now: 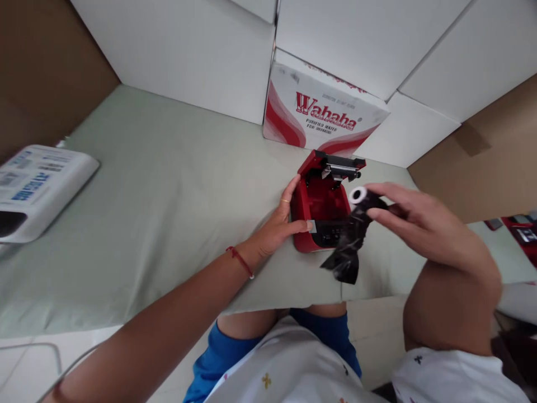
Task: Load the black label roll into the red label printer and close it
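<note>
A small red printer stands on the cloth-covered table with its lid raised. Its red inner bay shows nothing in it. My left hand grips the printer's left side, thumb on the front edge and fingers along the wall. In my right hand, just right of the printer, is a roll of thin black film with a white core, pinched between thumb and fingers. The roll's white end faces the printer, and a loose, crumpled length of film hangs down over the printer's front right corner.
Behind the printer leans a white and red Wahaha water carton against white panels. At the far left sits a white device with printed labels. Brown cardboard walls the right side, and red and dark items lie beyond it.
</note>
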The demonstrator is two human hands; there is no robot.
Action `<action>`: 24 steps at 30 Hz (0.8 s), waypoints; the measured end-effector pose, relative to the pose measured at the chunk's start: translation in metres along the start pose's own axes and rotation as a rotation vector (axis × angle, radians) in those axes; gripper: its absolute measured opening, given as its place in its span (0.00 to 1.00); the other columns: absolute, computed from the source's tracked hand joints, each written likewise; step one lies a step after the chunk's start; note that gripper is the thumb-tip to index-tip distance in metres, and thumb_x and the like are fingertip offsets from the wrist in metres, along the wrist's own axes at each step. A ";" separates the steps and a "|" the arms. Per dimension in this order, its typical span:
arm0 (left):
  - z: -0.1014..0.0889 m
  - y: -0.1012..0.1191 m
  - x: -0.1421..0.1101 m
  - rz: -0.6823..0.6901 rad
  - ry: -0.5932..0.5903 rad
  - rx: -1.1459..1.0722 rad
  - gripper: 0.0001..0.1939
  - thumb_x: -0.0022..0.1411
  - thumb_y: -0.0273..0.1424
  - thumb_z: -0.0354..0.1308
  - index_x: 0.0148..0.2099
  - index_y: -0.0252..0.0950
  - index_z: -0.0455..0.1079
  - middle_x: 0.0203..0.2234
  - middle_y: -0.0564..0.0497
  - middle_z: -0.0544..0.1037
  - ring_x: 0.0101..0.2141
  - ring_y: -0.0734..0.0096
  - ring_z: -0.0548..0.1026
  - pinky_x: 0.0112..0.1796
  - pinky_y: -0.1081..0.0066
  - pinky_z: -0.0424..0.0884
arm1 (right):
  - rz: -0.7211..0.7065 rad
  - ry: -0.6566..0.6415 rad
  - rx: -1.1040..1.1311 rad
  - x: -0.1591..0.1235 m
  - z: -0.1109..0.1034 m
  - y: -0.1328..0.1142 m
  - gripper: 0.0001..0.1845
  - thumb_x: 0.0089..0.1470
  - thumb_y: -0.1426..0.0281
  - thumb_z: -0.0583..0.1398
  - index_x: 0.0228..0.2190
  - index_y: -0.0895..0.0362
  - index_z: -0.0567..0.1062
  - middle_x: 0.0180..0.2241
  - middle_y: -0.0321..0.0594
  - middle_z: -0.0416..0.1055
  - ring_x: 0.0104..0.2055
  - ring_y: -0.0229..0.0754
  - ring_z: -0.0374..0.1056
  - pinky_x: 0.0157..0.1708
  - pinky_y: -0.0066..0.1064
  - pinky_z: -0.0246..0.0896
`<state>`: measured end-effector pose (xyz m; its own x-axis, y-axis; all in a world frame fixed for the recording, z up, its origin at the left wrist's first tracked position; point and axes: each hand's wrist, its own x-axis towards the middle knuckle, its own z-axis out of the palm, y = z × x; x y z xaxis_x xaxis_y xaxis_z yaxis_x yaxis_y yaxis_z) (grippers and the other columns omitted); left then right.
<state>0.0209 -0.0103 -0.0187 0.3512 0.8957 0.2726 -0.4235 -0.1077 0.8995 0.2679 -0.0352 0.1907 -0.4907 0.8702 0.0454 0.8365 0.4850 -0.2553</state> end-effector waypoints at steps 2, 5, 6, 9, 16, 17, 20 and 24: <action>-0.001 -0.001 0.000 0.005 -0.001 0.006 0.59 0.60 0.42 0.74 0.81 0.59 0.42 0.83 0.55 0.44 0.81 0.47 0.44 0.79 0.44 0.41 | 0.094 -0.013 0.019 -0.025 -0.016 0.022 0.23 0.71 0.52 0.58 0.60 0.46 0.78 0.52 0.42 0.84 0.45 0.48 0.81 0.43 0.38 0.78; -0.001 -0.001 0.002 0.010 -0.001 0.022 0.59 0.59 0.42 0.74 0.82 0.58 0.42 0.82 0.54 0.45 0.81 0.45 0.43 0.79 0.42 0.39 | 0.205 -0.163 0.012 -0.050 -0.020 0.068 0.24 0.68 0.48 0.59 0.54 0.48 0.82 0.51 0.44 0.85 0.48 0.52 0.82 0.46 0.42 0.80; -0.001 -0.001 0.002 0.008 -0.003 0.026 0.59 0.59 0.42 0.74 0.82 0.58 0.42 0.82 0.54 0.45 0.81 0.44 0.42 0.79 0.41 0.39 | 0.242 -0.222 0.015 -0.055 -0.016 0.083 0.24 0.67 0.48 0.60 0.52 0.48 0.84 0.50 0.44 0.86 0.48 0.52 0.83 0.46 0.42 0.80; -0.001 0.000 0.003 0.002 -0.009 0.007 0.59 0.59 0.41 0.74 0.81 0.60 0.43 0.82 0.55 0.46 0.80 0.43 0.43 0.78 0.39 0.40 | 0.350 -0.300 0.016 -0.060 0.011 0.117 0.19 0.64 0.52 0.62 0.45 0.50 0.86 0.45 0.44 0.87 0.45 0.52 0.83 0.45 0.43 0.80; -0.003 -0.001 0.002 0.013 -0.004 0.029 0.58 0.60 0.42 0.74 0.82 0.59 0.43 0.83 0.55 0.43 0.81 0.45 0.41 0.79 0.40 0.37 | 0.401 -0.061 -0.019 -0.043 0.085 0.109 0.22 0.67 0.62 0.59 0.57 0.56 0.81 0.55 0.53 0.82 0.45 0.48 0.81 0.50 0.43 0.76; -0.003 0.000 0.002 0.011 -0.005 0.026 0.58 0.60 0.42 0.74 0.82 0.59 0.42 0.83 0.54 0.43 0.81 0.46 0.42 0.79 0.40 0.37 | 0.380 -0.054 -0.007 -0.039 0.093 0.103 0.22 0.68 0.62 0.59 0.58 0.56 0.80 0.55 0.52 0.81 0.46 0.47 0.80 0.50 0.41 0.75; -0.002 0.002 0.002 0.016 -0.002 0.022 0.58 0.60 0.42 0.74 0.82 0.59 0.43 0.82 0.53 0.44 0.81 0.45 0.42 0.79 0.40 0.38 | 0.316 -0.092 0.016 -0.029 0.108 0.087 0.21 0.65 0.69 0.61 0.58 0.56 0.81 0.53 0.50 0.82 0.50 0.47 0.79 0.51 0.38 0.73; -0.002 0.001 0.001 0.018 -0.001 0.023 0.57 0.60 0.42 0.74 0.81 0.60 0.44 0.82 0.55 0.47 0.81 0.45 0.44 0.79 0.40 0.42 | 0.199 -0.255 0.070 -0.030 0.081 0.068 0.17 0.64 0.71 0.62 0.51 0.55 0.84 0.45 0.46 0.84 0.45 0.46 0.80 0.48 0.35 0.74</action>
<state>0.0193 -0.0087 -0.0178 0.3446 0.8930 0.2896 -0.4105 -0.1341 0.9019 0.3200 -0.0354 0.0939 -0.3721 0.8929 -0.2535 0.9076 0.2928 -0.3009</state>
